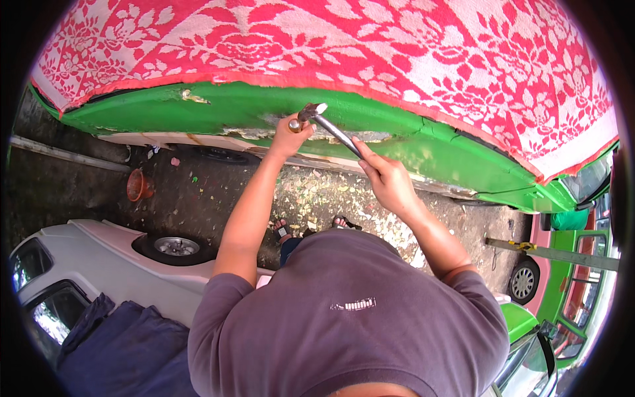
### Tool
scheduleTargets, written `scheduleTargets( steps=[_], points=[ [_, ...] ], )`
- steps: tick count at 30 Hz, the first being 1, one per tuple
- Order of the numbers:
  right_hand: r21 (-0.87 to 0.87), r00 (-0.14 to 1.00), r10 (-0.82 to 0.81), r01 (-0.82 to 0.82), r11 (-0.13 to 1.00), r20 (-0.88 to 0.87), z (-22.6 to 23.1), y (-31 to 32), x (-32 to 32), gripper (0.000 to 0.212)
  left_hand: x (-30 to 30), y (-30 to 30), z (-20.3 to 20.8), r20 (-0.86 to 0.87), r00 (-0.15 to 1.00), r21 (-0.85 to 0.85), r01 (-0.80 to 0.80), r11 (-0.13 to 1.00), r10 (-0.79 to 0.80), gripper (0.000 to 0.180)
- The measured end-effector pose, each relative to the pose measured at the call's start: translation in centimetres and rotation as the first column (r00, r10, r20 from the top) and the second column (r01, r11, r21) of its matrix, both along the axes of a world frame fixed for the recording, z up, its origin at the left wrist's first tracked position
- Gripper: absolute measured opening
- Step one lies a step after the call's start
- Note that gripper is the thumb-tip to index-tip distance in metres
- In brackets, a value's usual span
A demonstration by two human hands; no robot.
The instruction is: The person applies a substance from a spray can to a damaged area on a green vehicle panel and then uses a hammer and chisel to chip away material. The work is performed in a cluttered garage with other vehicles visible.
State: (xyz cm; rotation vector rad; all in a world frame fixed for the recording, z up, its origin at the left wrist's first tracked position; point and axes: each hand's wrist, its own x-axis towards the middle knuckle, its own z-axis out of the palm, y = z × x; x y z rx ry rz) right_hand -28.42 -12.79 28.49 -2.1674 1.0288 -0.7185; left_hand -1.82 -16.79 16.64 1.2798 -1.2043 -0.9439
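My right hand (390, 182) is closed round the dark grip of a hammer (340, 137). The hammer's steel head lies right beside my left hand (290, 139), over the round butt of a short chisel-like tool (295, 124). My left fingers are wrapped round that tool, and its working end is hidden. Both hands are in front of the side of a green car body (245, 109). Along its lower part, paint and filler are broken away, leaving a rough pale and rusty strip (370, 136). Whether hammer and tool touch, I cannot tell.
A red-and-white flowered cloth (317, 43) covers the car's top. Pale flakes (311, 198) litter the ground round my feet. An orange bucket (138, 185) stands at left. Behind me are a pale car (106, 255) with dark blue cloth (129, 344) and, at right, a metal beam (562, 254).
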Motion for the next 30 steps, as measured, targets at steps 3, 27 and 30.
scheduleTargets(
  steps=[3,27,30],
  points=[
    [-0.097,0.976,-0.017,0.038,0.995,0.216,0.0,0.2,0.2,0.048,0.1,-0.1,-0.4,0.036,0.998,-0.040,0.046,0.998,-0.045,0.024],
    [-0.070,0.988,-0.017,0.006,0.998,-0.150,1.7,0.2,0.1,0.049,-0.4,-0.1,-0.2,0.052,0.995,0.044,0.077,0.996,-0.080,0.022],
    [-0.095,0.999,-0.009,0.014,0.995,0.053,2.1,0.2,0.6,0.047,-0.4,0.1,0.6,0.043,0.994,-0.024,0.105,0.994,-0.104,0.026]
  ],
)
